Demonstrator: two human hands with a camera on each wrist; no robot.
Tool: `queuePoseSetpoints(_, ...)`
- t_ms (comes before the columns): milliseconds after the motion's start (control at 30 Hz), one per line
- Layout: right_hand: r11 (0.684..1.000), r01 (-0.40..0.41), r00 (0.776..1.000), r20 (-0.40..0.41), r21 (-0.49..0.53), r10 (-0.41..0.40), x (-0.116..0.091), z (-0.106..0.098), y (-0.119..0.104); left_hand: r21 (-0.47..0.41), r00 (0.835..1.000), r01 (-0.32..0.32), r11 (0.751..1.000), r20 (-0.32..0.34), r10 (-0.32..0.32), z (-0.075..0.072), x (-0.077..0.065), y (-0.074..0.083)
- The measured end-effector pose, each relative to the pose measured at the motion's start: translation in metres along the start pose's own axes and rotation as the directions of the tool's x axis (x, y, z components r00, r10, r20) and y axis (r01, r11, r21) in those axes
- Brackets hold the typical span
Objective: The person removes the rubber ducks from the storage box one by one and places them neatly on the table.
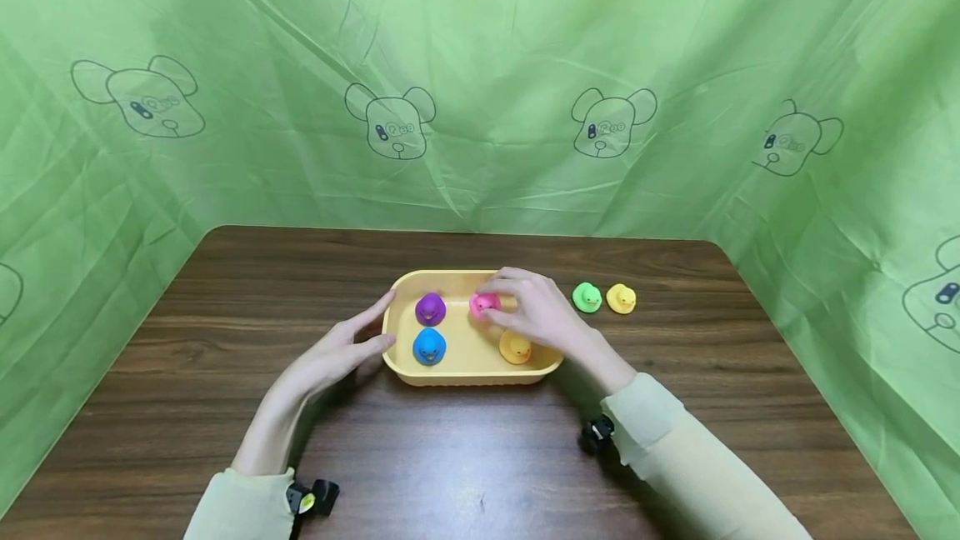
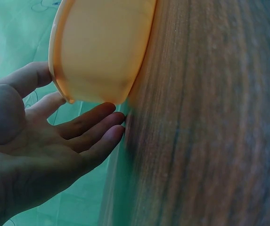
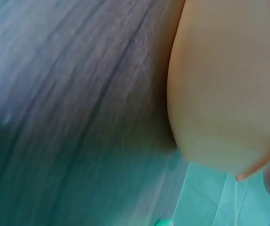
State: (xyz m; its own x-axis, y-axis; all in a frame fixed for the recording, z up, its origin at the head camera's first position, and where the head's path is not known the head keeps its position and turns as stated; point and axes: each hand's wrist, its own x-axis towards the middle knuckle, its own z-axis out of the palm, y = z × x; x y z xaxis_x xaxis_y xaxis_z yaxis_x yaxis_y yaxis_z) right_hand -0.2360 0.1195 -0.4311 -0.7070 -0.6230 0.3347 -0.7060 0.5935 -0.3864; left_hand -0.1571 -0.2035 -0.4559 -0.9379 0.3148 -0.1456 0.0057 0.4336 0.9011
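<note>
A shallow yellow tray sits on the table. My right hand reaches over its right end and holds a pink rubber duck between thumb and fingers, inside the rim. At the opposite end, my left hand touches the tray with its fingertips and thumb, its fingers fairly straight. In the left wrist view, the left hand has thumb and index finger at the tray's rim, with the other fingers below it. A purple duck, a blue duck and a yellow duck stand in the tray.
To the right of the tray, a green duck and another yellow duck stand on the dark wooden table. Green cloth with printed bear heads hangs behind and along both sides.
</note>
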Motion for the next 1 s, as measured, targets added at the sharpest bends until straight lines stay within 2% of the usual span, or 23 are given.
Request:
queuePoseSetpoints(200, 1.000, 0.005, 1.000, -0.007, -0.020, -0.005, -0.009, -0.012, 0.004, 0.013, 1.000, 0.007, 1.000, 0.000, -0.007, 0.000, 0.001, 0.001)
queuePoseSetpoints(800, 0.999, 0.050, 0.993, -0.106, -0.019, -0.051, -0.034, -0.049, 0.017, -0.012, 1.000, -0.007, 1.000, 0.008, 0.007, -0.001, 0.000, 0.000)
queuePoseSetpoints(1000, 1.000, 0.011, 0.990, -0.142, -0.020, -0.013, -0.045, -0.062, 0.024, -0.014, 1.000, -0.016, 1.000, 0.007, 0.016, 0.000, 0.001, 0.000)
